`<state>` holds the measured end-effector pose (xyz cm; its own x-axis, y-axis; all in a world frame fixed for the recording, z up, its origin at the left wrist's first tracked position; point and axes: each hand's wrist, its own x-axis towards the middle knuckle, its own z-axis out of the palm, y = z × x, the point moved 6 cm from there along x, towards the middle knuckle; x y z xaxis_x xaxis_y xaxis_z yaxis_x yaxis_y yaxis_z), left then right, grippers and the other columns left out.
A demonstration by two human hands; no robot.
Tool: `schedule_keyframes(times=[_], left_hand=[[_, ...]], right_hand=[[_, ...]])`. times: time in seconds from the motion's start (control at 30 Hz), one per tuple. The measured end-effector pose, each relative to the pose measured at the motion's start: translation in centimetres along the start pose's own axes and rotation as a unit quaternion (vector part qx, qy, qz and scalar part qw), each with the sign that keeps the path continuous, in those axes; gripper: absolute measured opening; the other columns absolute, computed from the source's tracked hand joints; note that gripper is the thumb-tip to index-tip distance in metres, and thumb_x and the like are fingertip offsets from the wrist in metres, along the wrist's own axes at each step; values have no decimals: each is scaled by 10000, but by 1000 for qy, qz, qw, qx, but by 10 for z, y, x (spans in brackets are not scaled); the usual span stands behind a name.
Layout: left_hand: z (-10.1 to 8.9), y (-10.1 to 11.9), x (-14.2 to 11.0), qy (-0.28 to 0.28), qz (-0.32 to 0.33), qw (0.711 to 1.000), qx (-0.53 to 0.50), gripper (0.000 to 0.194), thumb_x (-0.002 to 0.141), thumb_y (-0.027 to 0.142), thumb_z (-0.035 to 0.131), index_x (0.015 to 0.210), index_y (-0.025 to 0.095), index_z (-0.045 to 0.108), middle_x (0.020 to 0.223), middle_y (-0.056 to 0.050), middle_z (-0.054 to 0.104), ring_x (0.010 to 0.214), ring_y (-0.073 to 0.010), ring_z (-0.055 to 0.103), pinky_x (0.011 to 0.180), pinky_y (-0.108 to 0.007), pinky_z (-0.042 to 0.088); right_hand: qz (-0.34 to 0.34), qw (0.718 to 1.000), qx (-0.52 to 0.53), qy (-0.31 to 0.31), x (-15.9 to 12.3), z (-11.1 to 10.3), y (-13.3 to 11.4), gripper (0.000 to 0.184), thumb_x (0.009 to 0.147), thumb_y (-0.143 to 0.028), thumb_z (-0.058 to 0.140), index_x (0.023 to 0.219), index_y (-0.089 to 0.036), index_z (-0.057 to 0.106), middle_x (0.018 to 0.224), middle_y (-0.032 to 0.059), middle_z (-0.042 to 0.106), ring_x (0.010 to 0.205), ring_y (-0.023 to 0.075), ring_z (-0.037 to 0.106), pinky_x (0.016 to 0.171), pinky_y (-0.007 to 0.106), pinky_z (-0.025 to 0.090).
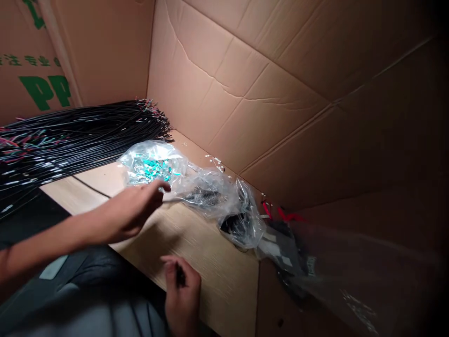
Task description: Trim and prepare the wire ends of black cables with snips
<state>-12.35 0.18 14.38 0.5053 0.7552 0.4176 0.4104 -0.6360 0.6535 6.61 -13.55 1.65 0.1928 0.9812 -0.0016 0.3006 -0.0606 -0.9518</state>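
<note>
My left hand (140,210) hovers over the board with its fingers curled, just in front of a clear bag of small teal parts (154,168). A black cable (91,187) runs from the left behind this hand, and a thin grey length shows past its fingers; the grip itself is partly hidden. Lower down, my right hand (184,290) is curled above the board's near edge. Small dark pieces (180,276) show in the hollow of its fingers, too blurred to tell their kind.
Many black cables (105,124) with coloured wire ends lie at the back left. Clear bags of dark parts (206,194) line the far side of the wooden board (224,271). Cardboard walls (224,84) rise behind. Red pieces (289,215) and white bits (215,163) lie along the wall.
</note>
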Motion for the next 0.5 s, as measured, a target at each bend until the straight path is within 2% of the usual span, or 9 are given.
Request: schedule_keyframes(times=[0.03,0.1,0.17,0.23,0.3,0.37,0.5], left_hand=[[30,0,-12,-60,21,997,36,392,819,55,514,1184,189,564,837,-21,676,759,-195,661,660,-271,494],[78,-7,-36,-132,27,987,83,512,700,6,484,1173,191,553,849,-38,691,765,-232,668,648,-298,457],[109,-13,-55,-168,21,981,93,502,685,0,460,1138,201,545,892,-46,709,736,-234,674,619,-307,413],[125,-15,-67,-165,20,981,101,447,721,12,450,1112,210,535,874,-40,704,706,-239,673,601,-318,379],[133,-14,-74,-153,23,983,100,415,750,18,443,1102,220,529,849,-30,697,700,-245,676,602,-325,367],[137,-12,-77,-146,27,985,92,339,825,29,437,1086,225,531,822,-21,693,688,-242,681,602,-327,366],[145,-1,-82,-154,44,986,46,204,1000,99,389,1010,222,550,679,13,643,570,-204,652,553,-326,345]], right_hand=[[15,999,13,31,6,-14,1,349,1021,-491,613,1033,-219,832,1014,101,812,970,255,759,873,322,577],[38,994,42,90,17,-33,4,418,985,-557,656,1120,-198,822,1076,124,799,1013,267,739,880,337,576],[72,982,93,145,26,-41,10,509,939,-613,698,1168,-170,803,900,95,757,806,213,691,694,296,547],[117,959,177,187,33,-41,18,564,907,-660,718,1131,-149,793,640,-11,570,545,118,478,495,236,379],[145,930,268,204,39,-36,25,559,868,-676,759,1016,-138,788,551,-92,351,484,69,259,453,214,220],[157,901,355,193,45,-32,26,509,827,-637,827,928,-141,772,548,-121,254,500,56,156,462,212,162],[170,848,469,177,48,-26,26,441,728,-532,944,857,-160,744,538,-134,247,514,50,99,467,203,151]])
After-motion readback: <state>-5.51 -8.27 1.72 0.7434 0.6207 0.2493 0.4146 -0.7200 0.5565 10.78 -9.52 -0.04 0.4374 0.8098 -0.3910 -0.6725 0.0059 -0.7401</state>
